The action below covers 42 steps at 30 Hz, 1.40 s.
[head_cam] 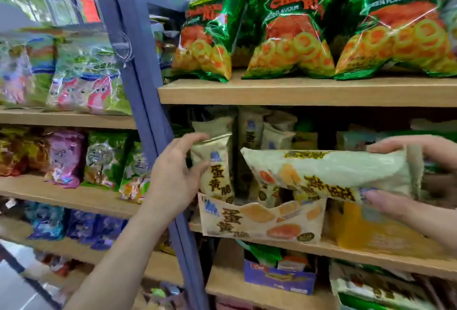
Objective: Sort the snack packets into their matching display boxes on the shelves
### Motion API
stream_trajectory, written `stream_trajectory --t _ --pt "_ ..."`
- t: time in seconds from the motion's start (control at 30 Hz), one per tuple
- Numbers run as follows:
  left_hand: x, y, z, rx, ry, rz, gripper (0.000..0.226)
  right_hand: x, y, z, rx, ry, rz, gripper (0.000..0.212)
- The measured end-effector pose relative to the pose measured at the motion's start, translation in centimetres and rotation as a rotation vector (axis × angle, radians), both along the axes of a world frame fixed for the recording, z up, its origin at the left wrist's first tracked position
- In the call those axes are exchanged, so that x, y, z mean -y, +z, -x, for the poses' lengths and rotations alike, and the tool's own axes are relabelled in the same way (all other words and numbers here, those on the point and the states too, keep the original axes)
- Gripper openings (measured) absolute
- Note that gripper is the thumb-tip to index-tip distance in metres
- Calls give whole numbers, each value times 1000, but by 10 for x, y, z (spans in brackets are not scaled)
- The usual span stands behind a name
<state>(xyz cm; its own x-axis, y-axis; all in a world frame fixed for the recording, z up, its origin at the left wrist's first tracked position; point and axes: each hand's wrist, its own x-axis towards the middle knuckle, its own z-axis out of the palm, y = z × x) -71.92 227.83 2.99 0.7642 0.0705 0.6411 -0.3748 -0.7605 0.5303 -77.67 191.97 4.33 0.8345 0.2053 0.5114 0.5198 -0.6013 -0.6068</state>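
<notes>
Hands both on the middle shelf from what I saw on the head cam. Left hand [178, 176] gripped a tall cream foil snack packet with black characters [217, 161], fingers over its top corner and thumb against its left side. That packet stood upright at the left end of the cream cardboard display box printed with orange crisps [259, 220]. Right hand [430, 151] pinched the right end of a second cream snack packet [333, 171], thumb on top, fingers underneath. This one lay sideways above the right half of the box, lower edge just over the rim; I couldn't tell if it touched. More cream packets [252, 131] stood further back, behind the gripped one. The box sat at the front edge of the pale wooden shelf board [385, 255], with a yellow box [366, 233] just to its right, too blurred to read. Shelf above carried three shiny green bags with orange ring snacks [284, 30], "Chicken" legible on them. Blue metal upright post [141, 87] ran just left of the left hand. Bay beyond the post held pastel bags with pink cartoon figures [86, 82], smeared. On the next shelf down sat a blue-purple cardboard box [279, 277] with packets in it.
</notes>
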Motion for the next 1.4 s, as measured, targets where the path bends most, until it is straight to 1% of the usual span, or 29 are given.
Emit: stream_trajectory --t 0.03,0.07,0.13,0.2,0.3,0.37,0.43,0.47,0.5,0.57,0.6,0.63,0.67,0.7,0.73,0.77,0.8,0.83,0.87,0.9,0.93,1.0,1.03,1.1,1.13,1.2,1.3,1.37,1.4 --pt "-4 1 -3 25 -3 -6 47 -26 23 8 55 -82 -50 63" --pt "-5 3 -6 54 -8 -16 46 -43 33 17 81 -79 -70 62" --pt "-3 6 -9 84 -23 -58 44 -60 46 18 110 -50 -45 63" --pt "1 7 -12 96 -15 -158 44 -65 50 11 136 -23 -49 60" --pt "0 5 -16 103 101 -347 49 -76 64 2 135 -13 -29 56" --pt "0 5 -19 149 176 -434 52 -84 64 -7 122 -5 -6 54" --pt "2 8 -16 244 140 -509 53 -95 60 -14 78 11 24 50" --pt "4 10 -13 288 58 -492 53 -102 57 -18 56 21 38 48" --pt "6 14 -9 289 -75 -387 53 -108 52 -23 33 33 41 46" --pt "16 24 7 144 -383 -115 56 -121 42 -34 -2 53 38 43" --pt "22 27 12 64 -498 -39 61 -126 37 -39 -18 76 31 43" --pt "28 30 14 24 -554 -34 66 -129 32 -43 -38 111 18 44" --pt "32 32 15 26 -550 -102 66 -130 29 -46 -69 162 -13 46" --pt "34 31 13 73 -509 -166 64 -128 27 -48 -114 213 -67 46" --pt "34 30 10 126 -441 -186 59 -124 26 -49 -160 244 -148 45" --pt "31 29 8 151 -393 -164 54 -119 25 -50 -179 230 -238 43" --pt "28 28 6 137 -376 -107 51 -115 23 -53 -161 155 -320 40" --pt "23 26 5 121 -364 -63 50 -111 20 -57 -117 27 -350 34" --pt "19 24 5 116 -354 -44 49 -108 16 -64 -90 -111 -328 27" --pt "17 22 5 114 -352 -35 48 -110 15 -69 -100 -214 -261 23" --pt "15 20 6 112 -362 -26 46 -114 14 -73 -132 -268 -163 25" --pt "17 15 7 111 -366 -13 44 -127 10 -80 -177 -292 11 30" --pt "18 11 7 108 -371 -6 44 -134 9 -82 -167 -314 66 28" --pt "19 3 8 111 -382 -8 44 -142 7 -88 -123 -372 125 22" --pt "18 0 9 116 -382 -15 45 -143 6 -90 -103 -372 107 23" --pt "15 -2 9 128 -387 -30 48 -143 8 -89 -90 -318 -48 31" --pt "11 0 11 143 -409 -50 49 -136 11 -80 -47 -221 -334 28" --pt "11 2 12 113 -450 -56 48 -132 8 -78 -30 -199 -448 26" --pt "12 3 13 99 -476 -67 46 -131 3 -79 -42 -189 -468 25"
